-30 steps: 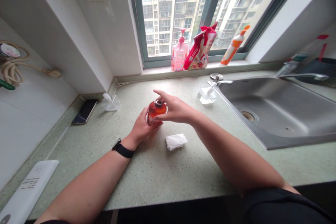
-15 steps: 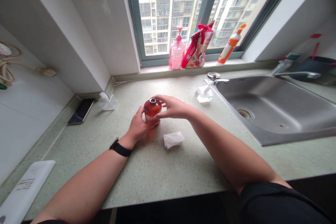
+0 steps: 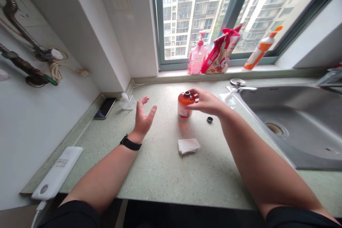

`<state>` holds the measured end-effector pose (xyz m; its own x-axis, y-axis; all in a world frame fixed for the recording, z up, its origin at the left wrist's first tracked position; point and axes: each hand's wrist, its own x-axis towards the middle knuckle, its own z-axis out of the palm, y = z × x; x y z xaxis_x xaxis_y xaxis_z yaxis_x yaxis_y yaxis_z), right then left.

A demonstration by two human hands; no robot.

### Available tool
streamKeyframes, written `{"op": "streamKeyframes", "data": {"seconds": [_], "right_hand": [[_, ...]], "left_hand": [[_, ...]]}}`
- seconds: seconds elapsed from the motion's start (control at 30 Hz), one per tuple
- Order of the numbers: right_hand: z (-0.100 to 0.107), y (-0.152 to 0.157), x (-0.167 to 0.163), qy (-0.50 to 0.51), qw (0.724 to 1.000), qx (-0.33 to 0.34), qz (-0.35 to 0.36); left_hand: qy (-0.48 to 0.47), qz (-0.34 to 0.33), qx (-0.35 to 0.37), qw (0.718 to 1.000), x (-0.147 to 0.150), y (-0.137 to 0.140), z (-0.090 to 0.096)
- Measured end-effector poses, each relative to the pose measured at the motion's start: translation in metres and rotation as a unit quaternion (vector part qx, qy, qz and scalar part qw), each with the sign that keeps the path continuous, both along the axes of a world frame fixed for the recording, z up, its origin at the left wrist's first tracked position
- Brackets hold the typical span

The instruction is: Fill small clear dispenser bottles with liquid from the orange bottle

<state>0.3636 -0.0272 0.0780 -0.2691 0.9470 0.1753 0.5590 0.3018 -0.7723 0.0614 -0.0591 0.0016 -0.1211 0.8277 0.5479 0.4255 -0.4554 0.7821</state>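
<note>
An amber bottle (image 3: 184, 108) with a pale label stands upright on the counter, its black-rimmed mouth uncapped. My right hand (image 3: 204, 101) is wrapped round its right side, thumb in front and fingers behind. A small black cap (image 3: 210, 119) lies to the right of the bottle, below my right wrist. Closer to me sits a folded white tissue (image 3: 188, 146). My left hand (image 3: 144, 119), with a black watch at the wrist, is raised with fingers spread and holds nothing. It is nearest to a small clear container (image 3: 127, 102) with something white sticking out.
A phone (image 3: 105, 108) and a white power bank (image 3: 58, 172) with a cable lie at the left. On the right are a steel sink (image 3: 315, 121) and another clear container (image 3: 228, 97). A pink pump bottle (image 3: 197, 58), a red bag (image 3: 221, 53) and an orange-white bottle (image 3: 260, 53) line the sill.
My left hand has let go of the bottle and moved left, opening. My right hand remains on the bottle. The black cap now shows on the counter. The view has swung left.
</note>
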Motion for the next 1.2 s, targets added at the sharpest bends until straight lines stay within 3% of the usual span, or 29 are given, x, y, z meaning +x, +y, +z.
{"op": "streamKeyframes", "data": {"seconds": [0.13,0.23,0.47,0.67,0.73,0.8,0.9,0.97,1.07,1.2], "right_hand": [[-0.005,0.011,0.017,-0.026,0.998,-0.008,-0.064],[-0.004,0.014,0.023,-0.062,0.991,-0.014,-0.118],[-0.004,0.017,0.025,-0.099,0.979,-0.009,-0.177],[-0.004,0.019,0.033,-0.071,0.984,-0.010,-0.165],[0.005,0.014,0.035,-0.048,0.980,0.035,-0.188],[0.021,0.004,0.033,-0.009,0.970,0.122,-0.208],[0.043,-0.020,0.019,0.075,0.947,0.253,-0.182],[0.047,-0.036,0.001,0.110,0.953,0.253,-0.123],[0.026,-0.051,-0.026,0.134,0.969,0.208,-0.016],[-0.029,-0.053,-0.047,0.126,0.980,0.152,-0.005]], "left_hand": [[-0.021,0.150,0.052,0.987,-0.051,0.028,0.006],[-0.002,0.247,0.036,0.968,-0.087,0.045,0.002],[-0.014,0.253,-0.059,0.965,-0.114,0.062,-0.022],[-0.020,0.231,-0.069,0.970,-0.108,0.065,-0.021],[-0.019,0.209,-0.058,0.976,-0.097,0.062,-0.016],[-0.011,0.162,-0.039,0.986,-0.081,0.056,-0.010],[0.022,0.054,-0.032,0.998,-0.052,0.037,-0.001],[0.061,-0.023,-0.045,0.997,-0.033,0.021,0.005],[0.105,-0.120,-0.060,0.985,-0.011,0.000,0.010],[0.116,-0.186,-0.062,0.974,0.005,-0.014,0.009]]}}
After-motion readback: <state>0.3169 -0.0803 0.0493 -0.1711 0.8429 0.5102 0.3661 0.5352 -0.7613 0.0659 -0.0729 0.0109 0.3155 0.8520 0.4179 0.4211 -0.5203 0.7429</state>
